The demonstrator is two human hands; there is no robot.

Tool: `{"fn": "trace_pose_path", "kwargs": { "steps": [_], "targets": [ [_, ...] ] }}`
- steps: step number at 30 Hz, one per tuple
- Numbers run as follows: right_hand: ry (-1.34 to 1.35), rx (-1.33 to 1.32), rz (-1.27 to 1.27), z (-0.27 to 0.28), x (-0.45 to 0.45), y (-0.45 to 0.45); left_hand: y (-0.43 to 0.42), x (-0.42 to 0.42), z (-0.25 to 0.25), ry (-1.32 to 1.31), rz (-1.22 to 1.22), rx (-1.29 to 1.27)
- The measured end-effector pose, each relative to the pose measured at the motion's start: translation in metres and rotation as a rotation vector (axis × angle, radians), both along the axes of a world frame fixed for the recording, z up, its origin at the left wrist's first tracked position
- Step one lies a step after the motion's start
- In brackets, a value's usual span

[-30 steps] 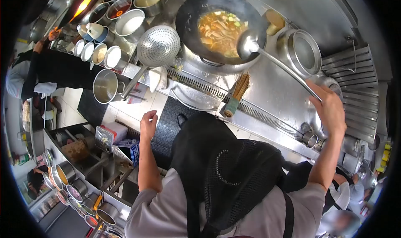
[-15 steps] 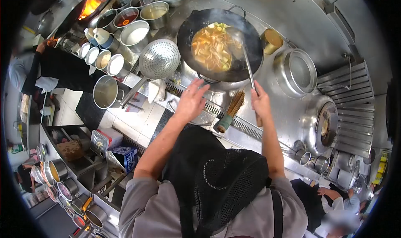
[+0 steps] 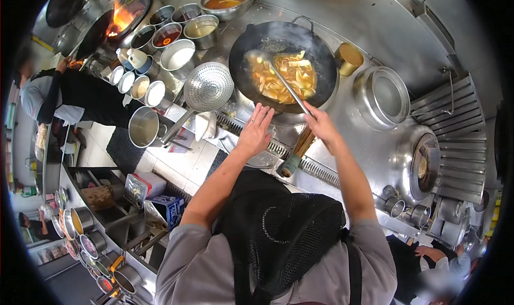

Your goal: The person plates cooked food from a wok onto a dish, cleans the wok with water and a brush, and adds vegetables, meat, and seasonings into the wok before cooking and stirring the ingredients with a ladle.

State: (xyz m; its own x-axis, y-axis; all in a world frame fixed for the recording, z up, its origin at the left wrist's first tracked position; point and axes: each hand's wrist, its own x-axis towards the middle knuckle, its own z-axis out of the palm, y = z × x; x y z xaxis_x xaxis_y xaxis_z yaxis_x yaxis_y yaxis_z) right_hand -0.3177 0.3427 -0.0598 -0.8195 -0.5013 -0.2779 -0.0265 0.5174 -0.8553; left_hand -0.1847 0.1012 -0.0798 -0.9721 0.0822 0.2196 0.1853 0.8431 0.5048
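Observation:
In the black wok (image 3: 249, 83), sliced food in orange-brown broth (image 3: 284, 80) lies toward the centre and right. My right hand (image 3: 320, 124) is closed round the handle of a long metal ladle (image 3: 289, 88), whose bowl dips in at the wok's left side. Just below the wok's near rim, my left hand (image 3: 256, 131) is spread with nothing in it. A bamboo brush (image 3: 295, 157) with a green-wrapped end lies under and beside my right hand. To the left of the wok rests a perforated strainer (image 3: 209, 86).
Metal pots of sauces and seasonings (image 3: 178, 56) stand left, near a flaming wok (image 3: 122, 20) and another person (image 3: 53, 99). A gold-coloured can (image 3: 349, 58), stacked metal pans (image 3: 381, 98) and a round burner (image 3: 420, 163) are right. People stand at the lower right.
My right hand has come from the far right to the wok's near side with the ladle. The ladle bowl has swung to the left side. My left hand has moved up and right toward the wok.

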Motion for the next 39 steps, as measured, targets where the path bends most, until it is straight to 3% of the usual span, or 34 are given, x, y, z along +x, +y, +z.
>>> {"fn": "trace_pose_path", "kwargs": {
  "steps": [1, 2, 4, 6, 10, 12, 17, 19, 23, 29, 31, 32, 34, 37, 39],
  "targets": [
    [0.251, 0.104, 0.121, -0.007, 0.004, 0.016, 0.0, 0.0, 0.001, 0.007, -0.002, 0.016],
    [0.247, 0.103, 0.123, -0.006, 0.011, 0.032, 0.0, -0.001, 0.001, 0.003, 0.0, 0.016],
    [0.513, 0.463, 0.168, 0.003, 0.027, 0.066, -0.001, -0.002, 0.001, 0.004, -0.004, 0.015],
    [0.654, 0.607, 0.139, 0.012, 0.038, 0.094, 0.0, -0.003, 0.004, -0.026, 0.006, 0.019],
    [0.593, 0.838, 0.155, 0.075, 0.047, 0.125, 0.003, -0.004, 0.003, -0.033, 0.015, 0.004],
    [0.713, 0.91, 0.168, 0.108, 0.052, 0.134, 0.003, -0.005, -0.003, -0.033, 0.034, -0.035],
    [0.742, 0.805, 0.065, 0.228, 0.087, 0.123, 0.004, -0.001, -0.003, -0.015, 0.023, 0.022],
    [0.622, 0.824, 0.041, 0.253, 0.098, 0.12, 0.004, 0.0, -0.001, 0.048, 0.019, 0.027],
    [0.463, 0.771, 0.043, 0.205, 0.09, 0.129, 0.006, 0.0, 0.001, -0.013, 0.038, 0.048],
    [0.428, 0.544, 0.0, 0.037, 0.051, 0.096, 0.004, 0.001, 0.006, -0.061, 0.034, -0.001],
    [0.479, 0.273, -0.074, -0.012, 0.04, 0.074, 0.005, 0.001, 0.007, -0.074, 0.045, -0.016],
    [0.488, 0.268, -0.073, -0.02, 0.033, 0.061, 0.005, 0.001, 0.004, -0.071, 0.052, -0.016],
    [0.181, 0.162, -0.203, -0.027, 0.021, 0.034, 0.006, 0.001, 0.002, -0.068, 0.051, -0.005],
    [-0.001, 0.008, -0.325, -0.002, 0.019, 0.004, 0.006, 0.0, 0.003, -0.088, 0.048, 0.015],
    [0.026, -0.043, -0.354, -0.004, 0.017, 0.002, 0.006, 0.001, 0.004, -0.076, 0.051, 0.011]
  ]
}}
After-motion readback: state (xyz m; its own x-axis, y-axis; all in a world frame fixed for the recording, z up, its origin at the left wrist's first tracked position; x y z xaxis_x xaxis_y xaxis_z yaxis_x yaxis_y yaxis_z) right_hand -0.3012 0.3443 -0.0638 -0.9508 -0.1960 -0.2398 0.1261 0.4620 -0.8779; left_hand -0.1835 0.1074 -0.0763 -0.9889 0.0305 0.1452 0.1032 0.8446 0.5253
